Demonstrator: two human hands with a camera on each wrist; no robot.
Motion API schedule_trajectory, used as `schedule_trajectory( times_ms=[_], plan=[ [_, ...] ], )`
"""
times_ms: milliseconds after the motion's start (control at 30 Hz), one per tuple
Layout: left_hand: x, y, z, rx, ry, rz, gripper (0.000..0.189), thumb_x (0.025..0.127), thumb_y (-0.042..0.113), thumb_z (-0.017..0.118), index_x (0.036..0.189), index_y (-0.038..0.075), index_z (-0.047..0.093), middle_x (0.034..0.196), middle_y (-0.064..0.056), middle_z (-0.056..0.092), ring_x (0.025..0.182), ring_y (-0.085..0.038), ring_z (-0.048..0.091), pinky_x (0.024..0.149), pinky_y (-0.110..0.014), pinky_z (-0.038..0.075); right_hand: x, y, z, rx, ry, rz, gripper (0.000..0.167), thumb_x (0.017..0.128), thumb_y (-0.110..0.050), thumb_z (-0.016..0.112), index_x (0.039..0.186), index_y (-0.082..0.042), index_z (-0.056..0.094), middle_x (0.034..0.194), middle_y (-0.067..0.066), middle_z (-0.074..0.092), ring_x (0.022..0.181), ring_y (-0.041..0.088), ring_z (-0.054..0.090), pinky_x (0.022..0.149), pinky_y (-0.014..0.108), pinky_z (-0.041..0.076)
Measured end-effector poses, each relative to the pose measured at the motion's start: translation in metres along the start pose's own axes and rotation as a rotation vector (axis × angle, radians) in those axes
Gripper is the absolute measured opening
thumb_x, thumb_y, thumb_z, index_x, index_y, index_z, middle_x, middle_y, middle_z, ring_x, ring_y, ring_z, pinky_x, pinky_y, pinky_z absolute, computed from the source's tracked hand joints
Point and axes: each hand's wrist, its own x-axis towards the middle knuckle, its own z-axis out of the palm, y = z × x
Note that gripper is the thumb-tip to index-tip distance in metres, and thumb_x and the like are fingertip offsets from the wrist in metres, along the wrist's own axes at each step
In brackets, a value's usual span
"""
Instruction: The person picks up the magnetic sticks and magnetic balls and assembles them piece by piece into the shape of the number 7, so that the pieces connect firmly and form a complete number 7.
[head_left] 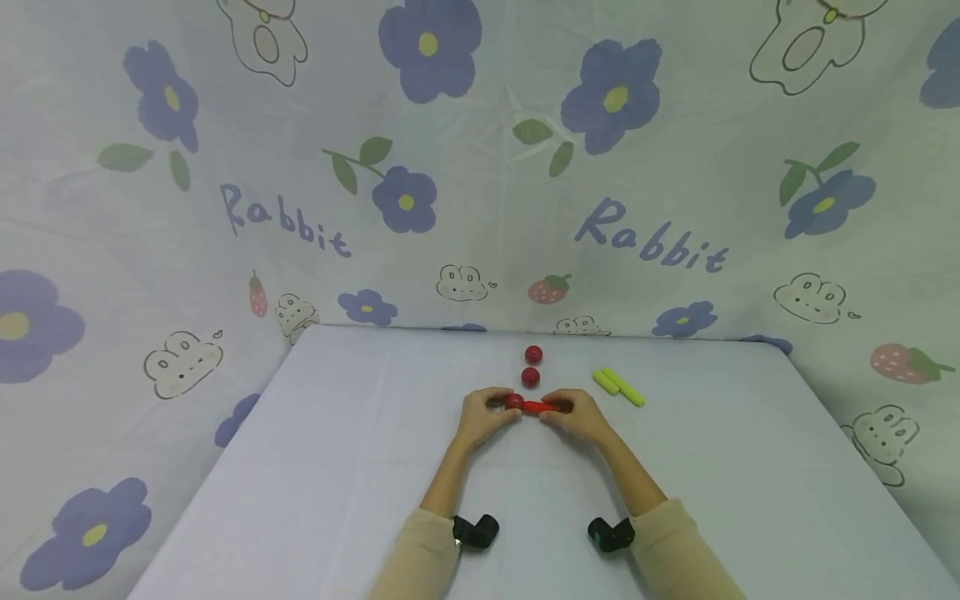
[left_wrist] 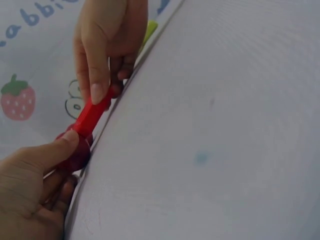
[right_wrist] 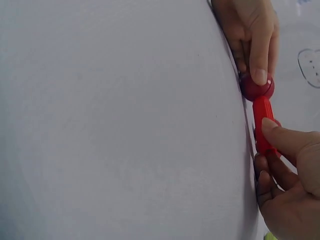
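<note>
My left hand (head_left: 482, 418) pinches a dark red ball (head_left: 514, 402) between thumb and fingers. From the other side, my right hand (head_left: 577, 417) grips a bright red ridged rod (head_left: 534, 407) by its far end. The rod's near end meets the ball, and the two lie in one line between my hands. In the right wrist view the ball (right_wrist: 257, 88) sits against the tip of the rod (right_wrist: 262, 111), with a thumb on each. The left wrist view also shows the rod (left_wrist: 90, 118) slanting from the ball up to my right fingers.
Two more red balls (head_left: 533, 354) lie just beyond my hands on the white table (head_left: 360, 433). Two yellow-green rods (head_left: 622, 387), one shorter, lie side by side to the right. A patterned cloth (head_left: 480, 233) hangs behind the table.
</note>
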Motion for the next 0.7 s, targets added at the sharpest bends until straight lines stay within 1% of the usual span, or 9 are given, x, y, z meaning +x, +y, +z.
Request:
schedule_trajectory(
  times_ms=[67,233,400,533,700],
  plan=[
    [-0.0002,0.0005,-0.0001,-0.003,0.001,-0.006,0.036,0.073,0.014,0.080,0.105,-0.002,0.069,0.101,-0.015,0.070,0.093,-0.027,0.065,0.084,-0.036,0.053,0.0000,0.0014,-0.0005,0.015,0.006,0.018,0.027,0.080,-0.010,0.073,0.106,-0.002,0.069,0.095,0.007,0.068,0.081,0.016,0.057,0.074,0.027,0.049],
    [-0.0004,0.0006,-0.0005,-0.003,0.004,-0.011,0.036,0.074,0.014,0.079,0.105,-0.001,0.069,0.101,-0.014,0.070,0.092,-0.026,0.066,0.083,-0.033,0.053,-0.0004,0.0041,-0.0026,0.032,0.009,0.003,0.028,0.081,-0.009,0.072,0.107,0.000,0.068,0.094,0.009,0.069,0.081,0.016,0.058,0.073,0.025,0.048],
    [-0.0006,-0.0006,-0.0004,-0.016,0.010,-0.016,0.036,0.074,0.014,0.080,0.104,-0.002,0.069,0.101,-0.015,0.069,0.091,-0.027,0.066,0.082,-0.035,0.054,-0.0004,0.0062,-0.0034,0.064,0.017,0.010,0.027,0.081,-0.007,0.072,0.107,0.000,0.068,0.095,0.010,0.069,0.082,0.017,0.059,0.074,0.024,0.049],
    [-0.0006,-0.0010,-0.0003,-0.020,0.014,-0.011,0.036,0.074,0.015,0.080,0.104,-0.002,0.069,0.101,-0.016,0.069,0.091,-0.028,0.065,0.082,-0.036,0.054,-0.0009,0.0067,-0.0034,0.080,0.014,0.012,0.027,0.082,-0.007,0.071,0.107,0.001,0.068,0.096,0.011,0.069,0.081,0.017,0.058,0.072,0.024,0.049],
    [-0.0002,-0.0015,-0.0004,-0.013,0.016,-0.003,0.036,0.074,0.014,0.080,0.104,-0.002,0.068,0.101,-0.015,0.069,0.092,-0.027,0.066,0.082,-0.031,0.054,-0.0011,0.0063,-0.0038,0.090,0.008,0.016,0.029,0.083,-0.011,0.071,0.109,0.001,0.067,0.099,0.011,0.068,0.085,0.018,0.059,0.075,0.026,0.050]
  ],
)
